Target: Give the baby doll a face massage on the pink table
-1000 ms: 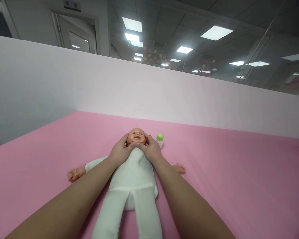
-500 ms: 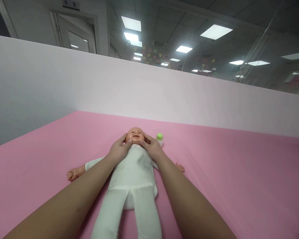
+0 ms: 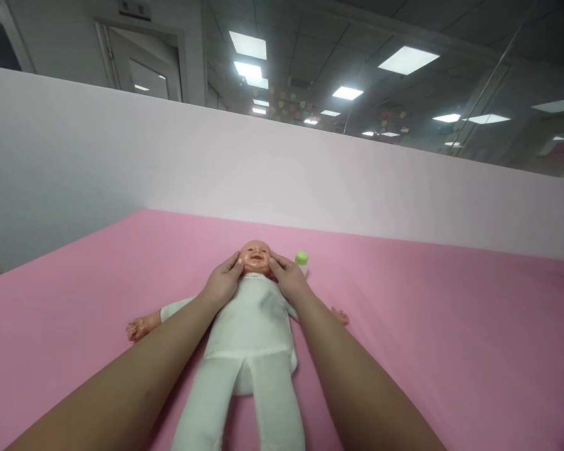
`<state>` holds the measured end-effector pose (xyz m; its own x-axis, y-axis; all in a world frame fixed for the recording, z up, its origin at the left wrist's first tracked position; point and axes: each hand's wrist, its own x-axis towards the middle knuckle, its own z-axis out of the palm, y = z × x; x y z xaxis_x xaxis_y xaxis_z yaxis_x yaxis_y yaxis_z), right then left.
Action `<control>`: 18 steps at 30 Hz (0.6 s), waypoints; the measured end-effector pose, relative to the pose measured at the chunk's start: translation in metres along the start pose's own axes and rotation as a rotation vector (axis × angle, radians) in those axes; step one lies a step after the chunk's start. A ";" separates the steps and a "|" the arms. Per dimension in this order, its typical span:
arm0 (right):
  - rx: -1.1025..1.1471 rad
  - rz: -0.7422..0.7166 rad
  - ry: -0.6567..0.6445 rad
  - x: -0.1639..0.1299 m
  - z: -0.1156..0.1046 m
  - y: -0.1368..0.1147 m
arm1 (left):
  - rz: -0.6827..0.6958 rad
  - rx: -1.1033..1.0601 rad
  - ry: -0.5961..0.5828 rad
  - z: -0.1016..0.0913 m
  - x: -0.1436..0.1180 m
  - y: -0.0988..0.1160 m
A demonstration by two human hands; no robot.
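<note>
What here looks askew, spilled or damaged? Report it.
Nothing stands out. The doll lies flat on its back on the pink sheet, left hand and right hand at its cheeks. The green-capped bottle stands upright beside its head.

No legible text or labels anywhere

Pink bed (image 3: pixel 451 326), doll (image 3: pixel 251 326) lying face-up, green-capped bottle (image 3: pixel 301 262) beside

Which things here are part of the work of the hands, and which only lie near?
In the work:
- baby doll, on its back on the pink sheet
- left hand, on one side of the doll's head
- right hand, on the other side of the head

Only lying near:
- small bottle with green cap, beside the head, untouched
</note>
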<state>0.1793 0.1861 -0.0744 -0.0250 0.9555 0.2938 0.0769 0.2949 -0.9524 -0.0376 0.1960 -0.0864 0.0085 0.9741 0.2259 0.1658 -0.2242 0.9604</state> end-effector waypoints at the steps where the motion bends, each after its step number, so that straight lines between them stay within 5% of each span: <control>1: -0.004 -0.003 0.000 -0.001 0.001 -0.002 | 0.002 0.046 -0.010 -0.001 -0.003 0.005; 6: -0.057 -0.043 0.006 -0.009 0.007 -0.011 | 0.005 0.243 -0.046 -0.001 -0.015 0.024; 18: -0.132 -0.036 0.044 -0.011 0.012 -0.015 | 0.026 0.275 -0.028 0.002 -0.015 0.022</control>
<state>0.1669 0.1707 -0.0641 0.0132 0.9428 0.3331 0.2075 0.3233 -0.9232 -0.0317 0.1762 -0.0689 0.0429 0.9693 0.2420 0.4270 -0.2368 0.8727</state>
